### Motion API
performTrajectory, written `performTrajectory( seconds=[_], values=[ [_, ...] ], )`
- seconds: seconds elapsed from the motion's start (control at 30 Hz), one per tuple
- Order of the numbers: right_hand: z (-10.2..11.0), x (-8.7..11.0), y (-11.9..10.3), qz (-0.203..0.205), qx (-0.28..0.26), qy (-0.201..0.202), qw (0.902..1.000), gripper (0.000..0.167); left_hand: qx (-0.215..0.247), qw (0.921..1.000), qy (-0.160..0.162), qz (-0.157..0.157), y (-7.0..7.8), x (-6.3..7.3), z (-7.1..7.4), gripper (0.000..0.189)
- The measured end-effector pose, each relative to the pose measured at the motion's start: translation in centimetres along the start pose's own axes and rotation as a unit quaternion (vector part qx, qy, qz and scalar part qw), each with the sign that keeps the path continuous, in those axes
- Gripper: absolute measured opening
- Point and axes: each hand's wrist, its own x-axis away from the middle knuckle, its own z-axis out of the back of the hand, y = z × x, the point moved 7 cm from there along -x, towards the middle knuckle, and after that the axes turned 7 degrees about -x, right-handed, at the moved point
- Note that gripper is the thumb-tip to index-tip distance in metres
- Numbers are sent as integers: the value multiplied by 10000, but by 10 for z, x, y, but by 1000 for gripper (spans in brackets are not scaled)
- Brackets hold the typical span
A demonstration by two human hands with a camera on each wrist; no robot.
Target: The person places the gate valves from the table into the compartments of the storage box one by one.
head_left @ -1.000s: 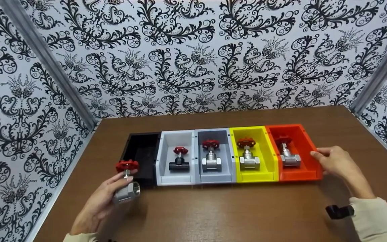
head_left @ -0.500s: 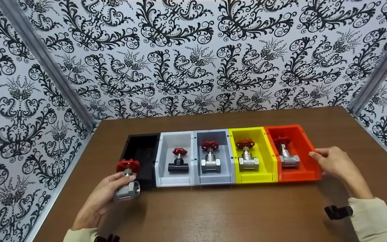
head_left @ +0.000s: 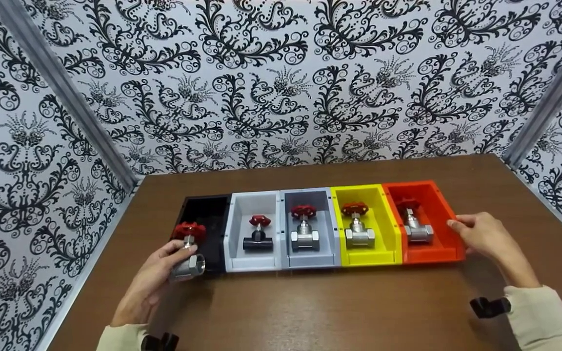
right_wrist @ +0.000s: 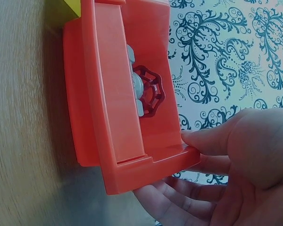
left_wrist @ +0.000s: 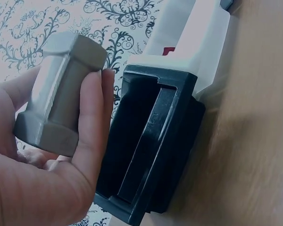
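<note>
My left hand grips a metal gate valve with a red handwheel, held at the front left of the black bin. The left wrist view shows the valve's hexagonal-ended body between thumb and fingers, beside the bin's opening. With thumb above and fingers below, my right hand pinches the right wall of the red bin. A metal valve with a dark red handwheel lies in that bin. Nothing shows inside the black bin.
Joined in the same row are a white bin with a small black-bodied valve, a grey bin and a yellow bin, each with a metal valve. The row stands on a brown table before patterned walls.
My left hand has risen slightly and moved right with the valve, which now overlaps the black bin's front more. The right hand keeps its hold on the red bin.
</note>
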Motion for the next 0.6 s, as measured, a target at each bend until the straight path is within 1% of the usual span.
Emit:
performTrajectory(
  seconds=[0.07, 0.1, 0.23, 0.3, 0.4, 0.5, 0.6],
  values=[
    [1, 0, 0, 8, 37, 33, 10000, 57, 119, 9999, 46, 20, 0, -2, 0, 3],
    [1, 0, 0, 5, 56, 40, 10000, 57, 176, 9998, 78, 31, -1, -4, 0, 6],
    [2, 0, 0, 37, 123, 89, 9999, 57, 259, 9993, 259, 74, -2, -8, 0, 27],
    [1, 0, 0, 31, 95, 73, 9999, 57, 245, 9990, 369, 93, -2, -10, 1, 32],
    [1, 0, 0, -1, 70, 45, 10000, 57, 238, 9989, 403, 91, -2, -13, 1, 27],
    [0, 0, 0, -37, 47, 17, 10000, 58, 261, 9992, 313, 55, -1, -15, 1, 20],
    [0, 0, 1, -44, 35, 24, 10000, 58, 254, 9995, 204, 33, 0, -18, 0, 19]
  ],
)
